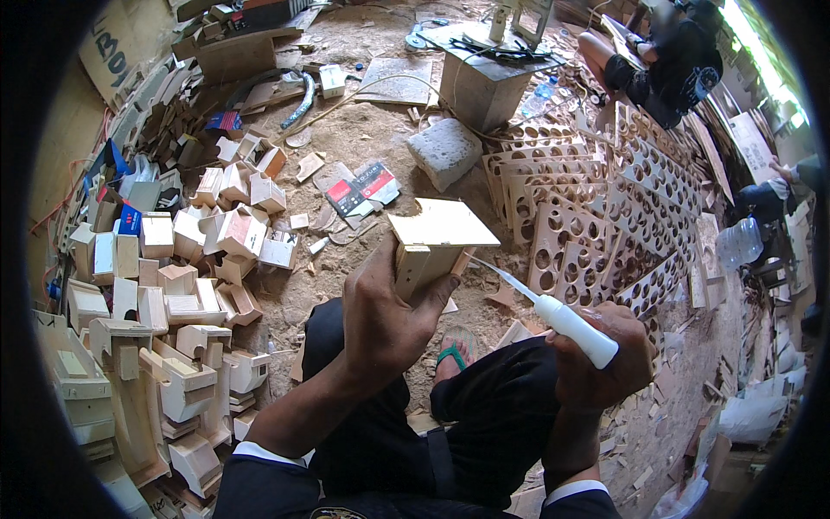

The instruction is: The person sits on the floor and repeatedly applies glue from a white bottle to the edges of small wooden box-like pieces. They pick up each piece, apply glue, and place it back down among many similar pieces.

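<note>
My left hand [389, 311] is closed around a small wooden box [443, 227], held up in front of my knees with its pale flat top facing me. In my right hand [609, 355] lies a white glue bottle [575, 330], gripped along its body. Its long thin nozzle [510, 278] points up and left, and the tip is at or very near the box's right edge; whether it touches, I cannot tell. Fingers of my left hand hide part of the box's near side.
Piles of small wooden boxes [194, 307] crowd the left. Boards with round holes [596, 208] are stacked at the right, near a grey concrete block [443, 151] and a metal stand [488, 82]. Another person [670, 65] sits at the upper right. Scraps litter the dusty floor.
</note>
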A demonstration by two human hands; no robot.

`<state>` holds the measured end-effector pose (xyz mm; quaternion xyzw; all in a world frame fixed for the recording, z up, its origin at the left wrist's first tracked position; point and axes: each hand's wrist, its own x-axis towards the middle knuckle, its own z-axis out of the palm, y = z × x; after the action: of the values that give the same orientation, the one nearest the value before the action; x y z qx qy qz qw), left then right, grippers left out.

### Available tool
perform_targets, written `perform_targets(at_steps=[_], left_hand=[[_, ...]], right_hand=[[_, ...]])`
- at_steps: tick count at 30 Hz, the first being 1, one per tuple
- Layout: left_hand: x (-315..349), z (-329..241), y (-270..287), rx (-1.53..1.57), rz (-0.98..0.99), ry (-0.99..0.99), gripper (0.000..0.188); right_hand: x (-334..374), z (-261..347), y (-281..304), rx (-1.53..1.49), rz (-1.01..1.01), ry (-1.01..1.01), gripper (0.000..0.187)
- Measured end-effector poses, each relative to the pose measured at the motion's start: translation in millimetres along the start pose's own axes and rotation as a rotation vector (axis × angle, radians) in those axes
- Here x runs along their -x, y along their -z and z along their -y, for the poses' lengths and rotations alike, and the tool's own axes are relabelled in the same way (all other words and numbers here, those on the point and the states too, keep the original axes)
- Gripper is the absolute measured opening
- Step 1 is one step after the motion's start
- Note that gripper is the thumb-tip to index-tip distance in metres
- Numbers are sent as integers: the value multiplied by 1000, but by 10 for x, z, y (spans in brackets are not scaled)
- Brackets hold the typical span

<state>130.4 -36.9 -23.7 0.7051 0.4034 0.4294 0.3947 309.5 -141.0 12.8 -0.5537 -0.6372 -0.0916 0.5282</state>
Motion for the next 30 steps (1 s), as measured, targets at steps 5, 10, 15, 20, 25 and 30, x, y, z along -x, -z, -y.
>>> perform_targets(at_steps=[5,10,15,20,25,30], left_hand=[[4,-8,-3,23,-3,6,45],[7,-46,-2,6,-17,1,39],[-4,-37,3,10,-7,11,39],[11,-29,3,-11,-15,-4,39],[-11,-46,7,29,-16,11,40],[8,-47,64,58,-59,29,40]], right_hand=[[-6,10,-1,-17,-3,4,29],[-1,21,-6,-21,-8,0,28],[-4,19,-2,-20,-2,23,28],[0,10,-4,-30,1,24,29],[26,9,-5,-33,-14,-21,30],[106,7,-67,-260,-241,-206,38]])
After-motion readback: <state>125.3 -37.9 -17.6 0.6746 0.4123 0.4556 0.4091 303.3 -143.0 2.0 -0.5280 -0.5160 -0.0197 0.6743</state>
